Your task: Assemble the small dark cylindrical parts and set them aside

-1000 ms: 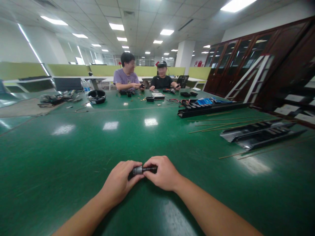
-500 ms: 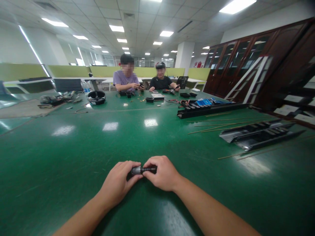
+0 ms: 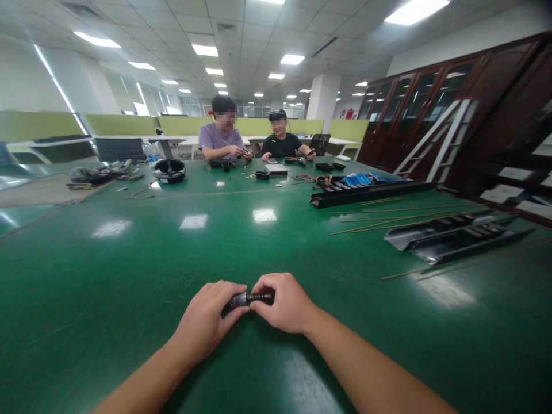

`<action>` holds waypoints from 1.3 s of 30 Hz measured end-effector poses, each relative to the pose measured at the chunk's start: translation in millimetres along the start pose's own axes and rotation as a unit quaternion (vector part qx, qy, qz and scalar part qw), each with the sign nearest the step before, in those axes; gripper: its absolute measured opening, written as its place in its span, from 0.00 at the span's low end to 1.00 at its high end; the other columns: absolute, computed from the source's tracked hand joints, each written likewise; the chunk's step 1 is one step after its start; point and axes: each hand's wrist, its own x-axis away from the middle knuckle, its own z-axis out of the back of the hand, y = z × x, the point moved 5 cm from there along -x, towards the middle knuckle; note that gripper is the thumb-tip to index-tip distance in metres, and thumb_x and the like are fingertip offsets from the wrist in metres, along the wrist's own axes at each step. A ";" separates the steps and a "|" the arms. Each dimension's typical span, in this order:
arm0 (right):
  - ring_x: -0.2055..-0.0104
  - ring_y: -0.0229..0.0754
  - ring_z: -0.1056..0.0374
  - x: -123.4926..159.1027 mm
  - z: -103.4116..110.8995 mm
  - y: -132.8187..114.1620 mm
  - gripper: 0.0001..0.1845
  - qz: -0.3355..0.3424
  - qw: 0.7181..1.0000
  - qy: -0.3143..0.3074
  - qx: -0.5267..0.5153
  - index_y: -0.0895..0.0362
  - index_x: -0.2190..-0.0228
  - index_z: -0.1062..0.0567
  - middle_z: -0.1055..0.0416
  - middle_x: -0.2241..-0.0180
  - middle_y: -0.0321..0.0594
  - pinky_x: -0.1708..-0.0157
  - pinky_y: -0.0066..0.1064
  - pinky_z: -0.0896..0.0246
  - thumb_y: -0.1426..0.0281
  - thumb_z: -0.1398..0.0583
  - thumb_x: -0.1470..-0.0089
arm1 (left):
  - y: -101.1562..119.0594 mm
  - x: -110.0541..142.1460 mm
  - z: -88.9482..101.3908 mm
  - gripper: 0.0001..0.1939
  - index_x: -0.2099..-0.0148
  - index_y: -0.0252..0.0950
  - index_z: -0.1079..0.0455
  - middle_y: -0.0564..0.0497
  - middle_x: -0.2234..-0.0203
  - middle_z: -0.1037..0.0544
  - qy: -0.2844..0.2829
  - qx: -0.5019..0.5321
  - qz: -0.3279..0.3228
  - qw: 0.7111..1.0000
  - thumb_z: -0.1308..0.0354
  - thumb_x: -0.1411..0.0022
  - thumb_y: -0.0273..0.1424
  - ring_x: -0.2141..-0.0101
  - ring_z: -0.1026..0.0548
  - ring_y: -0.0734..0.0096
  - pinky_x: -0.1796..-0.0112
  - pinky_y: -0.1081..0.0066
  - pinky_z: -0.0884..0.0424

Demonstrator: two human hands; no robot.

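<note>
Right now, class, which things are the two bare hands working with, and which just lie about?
In hand:
- dark cylindrical part with grey metal body, between left hand and right hand

Lying about:
- long black channel
- thin yellowish rods
- shiny blue packets

Item: person's own arms, one pair | left hand (image 3: 209, 316): was bare, ungloved | right hand (image 3: 287, 305): was likewise bare | left forearm (image 3: 146, 376), right forearm (image 3: 366, 362): were uncovered, smooth-contoured, tapered towards wrists | nails: were too small to tell
</note>
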 end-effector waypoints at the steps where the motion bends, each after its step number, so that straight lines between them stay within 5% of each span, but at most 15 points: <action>1: 0.70 0.39 0.30 -0.2 0.1 -0.1 0.04 0.001 1.000 0.000 0.001 0.56 0.70 0.22 0.24 0.72 0.36 0.67 0.28 0.40 0.70 0.35 0.53 | 0.5 -0.5 0.2 0.14 0.48 0.42 0.32 0.49 0.59 0.23 0.001 -0.001 -0.003 1.000 0.42 0.34 0.39 0.59 0.26 0.62 0.58 0.63 0.31; 39: 0.71 0.38 0.31 -1.6 3.8 6.6 0.05 -0.003 1.000 -0.001 -0.003 0.56 0.70 0.23 0.24 0.72 0.35 0.69 0.28 0.41 0.70 0.34 0.53 | -8.3 -0.1 0.1 0.14 0.48 0.41 0.32 0.48 0.58 0.23 0.008 -0.002 0.015 1.000 0.42 0.34 0.39 0.58 0.26 0.61 0.56 0.62 0.31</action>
